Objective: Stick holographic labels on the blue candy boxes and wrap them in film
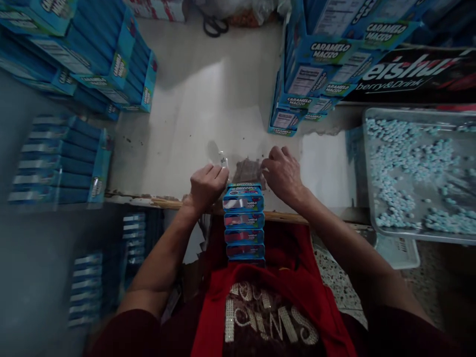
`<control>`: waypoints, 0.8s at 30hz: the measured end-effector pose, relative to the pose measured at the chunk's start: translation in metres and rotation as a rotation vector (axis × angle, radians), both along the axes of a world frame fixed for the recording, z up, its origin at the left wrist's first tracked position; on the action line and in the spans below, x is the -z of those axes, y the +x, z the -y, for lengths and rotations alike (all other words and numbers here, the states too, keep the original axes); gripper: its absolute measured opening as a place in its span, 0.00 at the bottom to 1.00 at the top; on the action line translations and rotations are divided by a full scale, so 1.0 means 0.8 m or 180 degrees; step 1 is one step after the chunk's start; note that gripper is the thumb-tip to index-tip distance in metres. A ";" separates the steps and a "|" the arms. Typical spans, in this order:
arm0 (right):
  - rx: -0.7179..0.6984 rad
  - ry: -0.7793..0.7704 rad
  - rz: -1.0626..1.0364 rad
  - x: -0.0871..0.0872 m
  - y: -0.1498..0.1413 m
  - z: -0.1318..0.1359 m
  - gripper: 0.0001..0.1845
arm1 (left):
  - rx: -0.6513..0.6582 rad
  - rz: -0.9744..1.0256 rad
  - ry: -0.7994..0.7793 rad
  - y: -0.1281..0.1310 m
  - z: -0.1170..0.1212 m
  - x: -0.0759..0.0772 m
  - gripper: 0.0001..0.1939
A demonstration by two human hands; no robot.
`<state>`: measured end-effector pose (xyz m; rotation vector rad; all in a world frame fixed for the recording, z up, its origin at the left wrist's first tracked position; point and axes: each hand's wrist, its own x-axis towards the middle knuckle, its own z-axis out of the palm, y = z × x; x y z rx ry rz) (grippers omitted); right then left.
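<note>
A blue display box of candy packs (243, 220) stands at the table's front edge, right before my body. It bears "Caramelo Macizo" lettering, and its several small packs form a row toward me. My left hand (209, 186) is closed at its far left corner, with a shiny bit of clear plastic film (223, 161) sticking out past the fingers. On the other side, my right hand (283, 173) is closed in a pinch near the far right corner, a little apart from the box. What its fingertips hold is too small to make out.
Stacked blue candy boxes rise at the back left (100, 59) and back right (316, 64). More boxes (59, 158) stand at left. A metal tray (420, 234) with light blue candies lies at right. Black-handled scissors (214, 27) lie at the back. The pale table (208, 109) has a worn front edge.
</note>
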<state>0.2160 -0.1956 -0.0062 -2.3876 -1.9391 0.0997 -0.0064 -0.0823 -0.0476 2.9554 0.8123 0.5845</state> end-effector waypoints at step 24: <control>0.0578 0.1316 -0.0587 -0.080 -0.085 0.099 0.15 | -0.1449 0.1255 -0.0619 -0.033 0.121 -0.094 0.08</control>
